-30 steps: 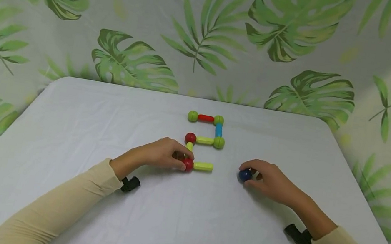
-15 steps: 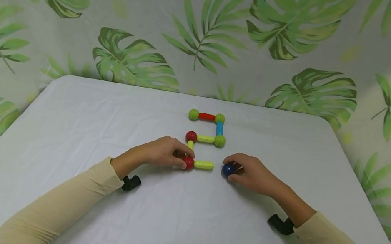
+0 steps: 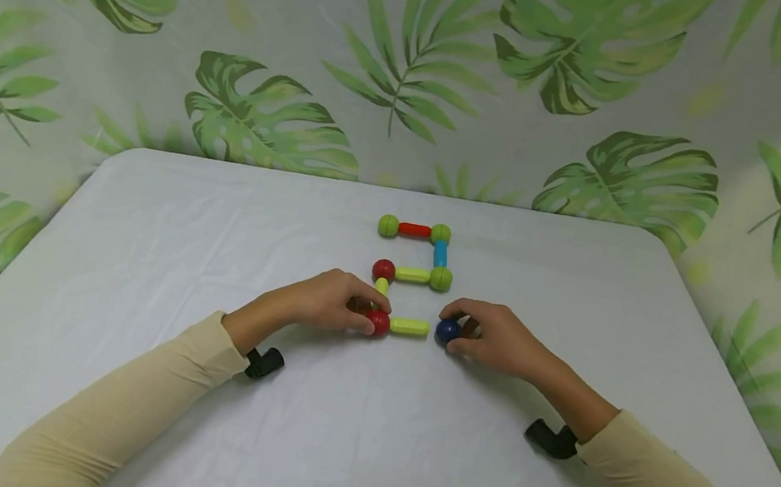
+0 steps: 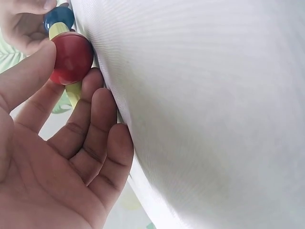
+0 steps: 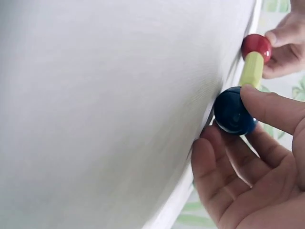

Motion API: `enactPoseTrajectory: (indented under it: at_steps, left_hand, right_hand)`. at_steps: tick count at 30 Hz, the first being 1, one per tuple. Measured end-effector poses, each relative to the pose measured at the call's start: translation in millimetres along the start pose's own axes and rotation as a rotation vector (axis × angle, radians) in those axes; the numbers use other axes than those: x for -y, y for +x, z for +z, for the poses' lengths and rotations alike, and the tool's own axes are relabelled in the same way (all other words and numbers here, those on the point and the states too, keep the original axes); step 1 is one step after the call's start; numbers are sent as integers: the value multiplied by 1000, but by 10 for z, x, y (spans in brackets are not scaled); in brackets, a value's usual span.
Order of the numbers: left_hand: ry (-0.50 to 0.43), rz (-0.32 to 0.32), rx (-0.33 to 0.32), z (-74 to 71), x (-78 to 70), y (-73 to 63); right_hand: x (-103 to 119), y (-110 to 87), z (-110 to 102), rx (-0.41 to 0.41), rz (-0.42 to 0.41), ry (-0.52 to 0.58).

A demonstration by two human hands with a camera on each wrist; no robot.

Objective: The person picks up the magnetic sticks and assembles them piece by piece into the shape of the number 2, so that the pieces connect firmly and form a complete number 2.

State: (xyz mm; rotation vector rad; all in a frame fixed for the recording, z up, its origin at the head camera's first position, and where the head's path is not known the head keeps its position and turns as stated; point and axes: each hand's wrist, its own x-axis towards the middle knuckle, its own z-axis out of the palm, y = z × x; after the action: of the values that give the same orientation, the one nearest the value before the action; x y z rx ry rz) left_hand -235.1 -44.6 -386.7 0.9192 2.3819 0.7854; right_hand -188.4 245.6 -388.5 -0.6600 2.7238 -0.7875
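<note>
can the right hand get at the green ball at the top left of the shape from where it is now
Probably yes. The green ball lies uncovered on the table, but the right hand grips a blue ball and would have to reach over the sticks.

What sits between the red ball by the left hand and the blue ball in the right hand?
A yellow-green stick lies between the red ball and the blue ball, end to end with both. The head view and the right wrist view show it.
</note>
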Motion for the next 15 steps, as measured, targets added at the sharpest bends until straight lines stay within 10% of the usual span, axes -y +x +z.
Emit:
enactPoseTrajectory:
  at_steps: [15]
  left_hand:
    - [7, -13, 4, 3, -15, 7]
  right_hand:
    - [8, 41, -1, 18, 15, 5]
